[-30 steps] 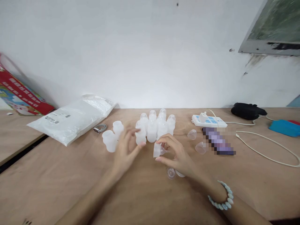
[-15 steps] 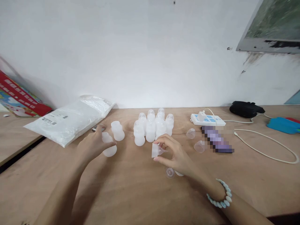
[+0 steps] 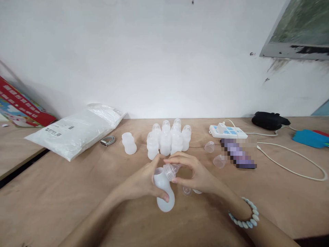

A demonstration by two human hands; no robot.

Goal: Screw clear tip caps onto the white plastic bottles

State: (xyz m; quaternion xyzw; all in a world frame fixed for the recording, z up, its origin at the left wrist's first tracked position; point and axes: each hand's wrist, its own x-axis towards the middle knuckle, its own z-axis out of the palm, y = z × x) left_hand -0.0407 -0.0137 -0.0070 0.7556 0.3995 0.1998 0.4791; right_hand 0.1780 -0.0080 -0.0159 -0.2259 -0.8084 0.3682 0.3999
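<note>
My left hand [image 3: 146,181] is wrapped round a frosted white baby bottle body [image 3: 166,200], tilted with its open neck up. In my right hand [image 3: 192,171] I pinch a clear nipple with its screw collar [image 3: 170,171], held tilted right beside the bottle's mouth; whether they touch I cannot tell. Behind my hands several frosted bottles with clear domed caps [image 3: 166,142] stand grouped. One uncapped bottle body [image 3: 129,143] stands to their left. Partly hidden below my right hand, a clear nipple part [image 3: 186,190] lies on the table.
Two clear domed caps [image 3: 219,161] lie on the right near a phone [image 3: 238,152], a power strip [image 3: 228,131] and a looped white cable [image 3: 293,173]. On the left lie a white plastic parcel [image 3: 77,128] and a wristwatch [image 3: 107,141]. A wall rises behind the wooden table [image 3: 64,195].
My left hand has brought a bottle body from the left to the middle, beside the nipple and collar. My right hand has barely moved; the collar has tilted towards the bottle's mouth.
</note>
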